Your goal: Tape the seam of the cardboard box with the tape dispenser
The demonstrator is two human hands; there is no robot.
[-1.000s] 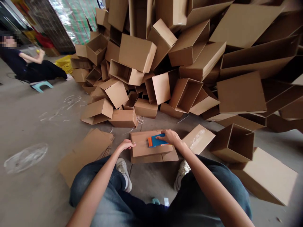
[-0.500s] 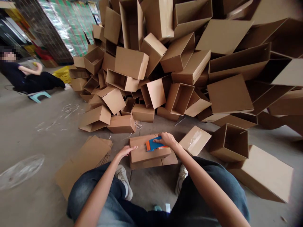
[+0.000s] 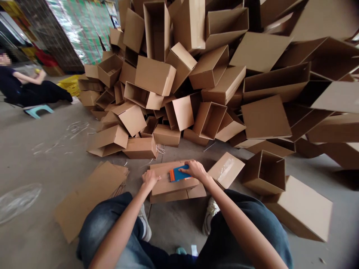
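Note:
A brown cardboard box (image 3: 165, 187) lies low on the floor between my feet, on top of more cardboard (image 3: 196, 191). My left hand (image 3: 150, 179) grips the left end of the box, thumb on the top face and fingers curled near the far corner. In my right hand (image 3: 195, 170) is a blue and orange tape dispenser (image 3: 179, 173), its orange end pointing left. The dispenser rests on or just above the top of the box; the exact contact cannot be made out.
A large heap of open cardboard boxes (image 3: 155, 74) rises ahead. Flat cardboard sheets (image 3: 89, 196) lie at left. A taped box (image 3: 226, 170) and an open box (image 3: 265, 173) are at right. A seated person (image 3: 25, 84) is at far left, on a light blue stool (image 3: 38, 110).
My left hand has moved up and over the left end of the box, its extended finger now drawn in. My right hand still holds the tape dispenser. The view has shifted slightly.

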